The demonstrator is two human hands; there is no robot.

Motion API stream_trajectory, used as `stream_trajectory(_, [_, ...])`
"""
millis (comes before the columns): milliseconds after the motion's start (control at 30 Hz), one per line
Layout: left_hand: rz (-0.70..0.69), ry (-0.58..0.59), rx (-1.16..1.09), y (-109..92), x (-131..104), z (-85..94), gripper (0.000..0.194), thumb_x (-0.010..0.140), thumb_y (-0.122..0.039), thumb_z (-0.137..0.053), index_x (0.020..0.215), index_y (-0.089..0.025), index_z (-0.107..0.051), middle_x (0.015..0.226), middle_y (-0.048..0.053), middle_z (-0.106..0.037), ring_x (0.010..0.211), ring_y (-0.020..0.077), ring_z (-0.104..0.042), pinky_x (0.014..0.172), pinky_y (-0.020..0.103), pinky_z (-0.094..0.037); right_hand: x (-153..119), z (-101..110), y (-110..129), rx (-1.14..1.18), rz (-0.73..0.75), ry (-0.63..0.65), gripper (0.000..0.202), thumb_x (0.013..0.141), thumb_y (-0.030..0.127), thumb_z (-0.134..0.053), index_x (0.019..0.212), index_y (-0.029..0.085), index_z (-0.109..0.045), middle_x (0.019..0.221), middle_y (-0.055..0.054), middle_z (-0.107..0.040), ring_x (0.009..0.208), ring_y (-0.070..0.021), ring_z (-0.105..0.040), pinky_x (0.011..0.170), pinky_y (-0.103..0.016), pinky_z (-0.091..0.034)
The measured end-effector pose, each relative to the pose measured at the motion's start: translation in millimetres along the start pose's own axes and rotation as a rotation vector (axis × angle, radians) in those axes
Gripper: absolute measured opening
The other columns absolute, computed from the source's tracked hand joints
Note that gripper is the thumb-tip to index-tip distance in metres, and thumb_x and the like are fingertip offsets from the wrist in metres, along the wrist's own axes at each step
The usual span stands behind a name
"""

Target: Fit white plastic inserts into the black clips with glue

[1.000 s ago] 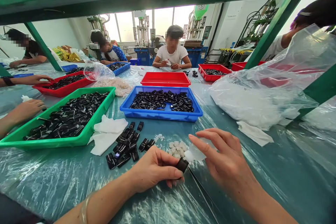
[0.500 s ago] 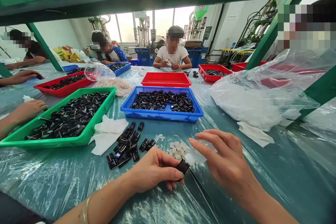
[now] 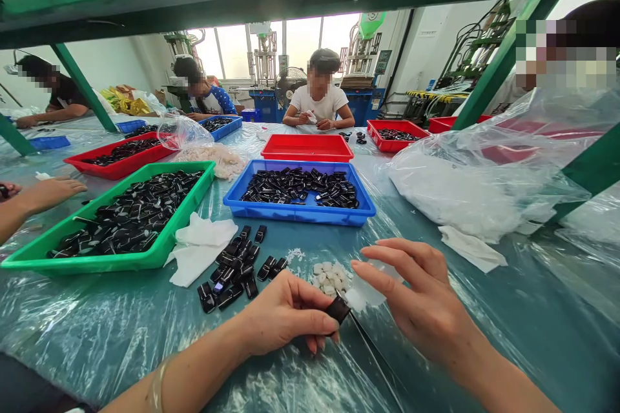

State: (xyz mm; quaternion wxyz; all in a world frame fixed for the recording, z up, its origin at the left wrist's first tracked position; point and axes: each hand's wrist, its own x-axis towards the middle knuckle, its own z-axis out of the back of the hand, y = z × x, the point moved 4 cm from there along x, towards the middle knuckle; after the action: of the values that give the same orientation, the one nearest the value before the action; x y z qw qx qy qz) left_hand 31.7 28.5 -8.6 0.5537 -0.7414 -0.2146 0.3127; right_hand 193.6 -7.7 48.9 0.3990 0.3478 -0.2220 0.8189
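Observation:
Pinched between thumb and fingers of my left hand (image 3: 295, 313) is a small black plastic piece (image 3: 338, 310) with a shiny metal edge at its top. My right hand (image 3: 421, 303) hovers just right of it, fingers stretched out and apart. A thin pair of metal tweezers (image 3: 375, 358) slants from beside the black piece toward the near edge; I cannot tell what supports it. Behind the fingertips lie a translucent white scrap (image 3: 371, 290) and a small heap of whitish pads (image 3: 330, 277). Left of these are several loose black pieces (image 3: 235, 268).
A green tray (image 3: 101, 262) and a blue tray (image 3: 300, 211) hold many black pieces. A white cloth (image 3: 191, 258) lies between them. A large clear bag (image 3: 450, 187) of white material sits right. Green shelf posts (image 3: 498, 68) stand ahead. A co-worker's hand (image 3: 58, 193) is at left.
The co-worker's upper arm at the left has drawn back toward the edge. The black piece in my left hand has turned slightly. My hands stay nearly in place.

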Motion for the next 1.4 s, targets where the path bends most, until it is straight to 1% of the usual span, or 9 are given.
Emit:
stream_trajectory(233, [-0.004,-0.001,0.008,0.2,-0.3,0.5,0.021,0.065,-0.029,-0.071,0.071,-0.009,-0.073,0.06,0.004,-0.062,0.047,0.0076,-0.05,0.049,0.02,-0.042,-5.0,-2.0,-0.5,-0.014,0.018,0.015,0.028,0.088,0.003,-0.043,0.099,0.024,-0.06,0.097,-0.006,-0.066,0.099,-0.0215,-0.053,0.083,-0.041,-0.038])
stream_trajectory(367, [0.003,0.005,0.0,1.5,0.3,-0.4,0.02,0.065,-0.029,-0.071,0.071,-0.01,-0.073,0.06,0.004,-0.062,0.047,0.0071,-0.05,0.048,0.02,-0.042,-8.0,-2.5,0.1,-0.027,0.005,-0.011,0.027,0.089,0.008,-0.044,0.101,0.026,-0.06,0.099,-0.005,-0.066,0.1,-0.0207,-0.054,0.087,-0.042,-0.038])
stream_trajectory(567, [0.024,0.027,0.003,3.2,0.8,-2.7,0.021,0.065,-0.031,-0.071,0.07,-0.01,-0.072,0.061,0.004,-0.063,0.048,0.0074,-0.05,0.049,0.019,-0.042,-7.1,-2.2,3.5,-0.065,0.008,-0.028,0.025,0.09,0.011,-0.043,0.101,0.025,-0.061,0.098,-0.006,-0.067,0.098,-0.0215,-0.055,0.086,-0.042,-0.038])
stream_trajectory(700, [0.027,0.02,0.009,3.6,1.0,-2.8,0.021,0.065,-0.031,-0.071,0.069,-0.011,-0.072,0.06,0.004,-0.063,0.047,0.0073,-0.05,0.048,0.019,-0.042,-7.0,-1.8,3.6,-0.057,0.0,-0.039,0.027,0.089,0.009,-0.043,0.1,0.025,-0.062,0.097,-0.005,-0.067,0.099,-0.0209,-0.055,0.087,-0.041,-0.038])
stream_trajectory(800, [0.02,0.013,0.006,3.4,1.2,-1.8,0.021,0.065,-0.031,-0.071,0.071,-0.01,-0.073,0.062,0.004,-0.064,0.047,0.0071,-0.05,0.048,0.019,-0.042,-7.1,-2.7,1.6,-0.038,-0.012,-0.017,0.028,0.088,0.008,-0.044,0.099,0.026,-0.062,0.097,-0.004,-0.067,0.1,-0.0213,-0.055,0.088,-0.042,-0.037])
stream_trajectory(933, [0.001,0.014,-0.003,2.5,0.8,0.1,0.02,0.066,-0.029,-0.071,0.072,-0.01,-0.072,0.063,0.004,-0.064,0.047,0.0066,-0.05,0.049,0.018,-0.042,-6.4,-3.1,-0.7,-0.005,-0.018,-0.025,0.029,0.086,0.004,-0.046,0.096,0.026,-0.062,0.095,-0.004,-0.067,0.097,-0.0204,-0.055,0.083,-0.039,-0.038])
stream_trajectory(1067, [0.004,0.024,-0.009,2.1,0.7,-0.6,0.019,0.066,-0.029,-0.071,0.071,-0.01,-0.072,0.062,0.004,-0.063,0.047,0.0068,-0.051,0.048,0.018,-0.043,-5.0,-3.2,-1.5,0.037,-0.054,-0.028,0.033,0.086,0.002,-0.042,0.095,0.027,-0.062,0.094,-0.003,-0.067,0.096,-0.0198,-0.055,0.082,-0.038,-0.038])
stream_trajectory(1267, [0.044,0.043,-0.021,2.6,1.0,-5.6,0.023,0.063,-0.032,-0.073,0.068,-0.01,-0.072,0.059,0.004,-0.063,0.047,0.007,-0.05,0.047,0.019,-0.042,-0.2,-1.2,2.3,0.001,-0.009,-0.03,0.035,0.084,-0.001,-0.041,0.092,0.024,-0.063,0.09,-0.004,-0.067,0.092,-0.0194,-0.056,0.077,-0.036,-0.038])
stream_trajectory(1400, [0.046,0.043,-0.032,2.8,1.0,-6.4,0.023,0.063,-0.032,-0.073,0.067,-0.01,-0.072,0.06,0.004,-0.063,0.046,0.0066,-0.05,0.047,0.019,-0.042,-0.4,-2.9,3.0,-0.008,-0.008,-0.013,0.034,0.084,-0.002,-0.041,0.094,0.022,-0.062,0.09,-0.006,-0.067,0.092,-0.0203,-0.054,0.077,-0.037,-0.038])
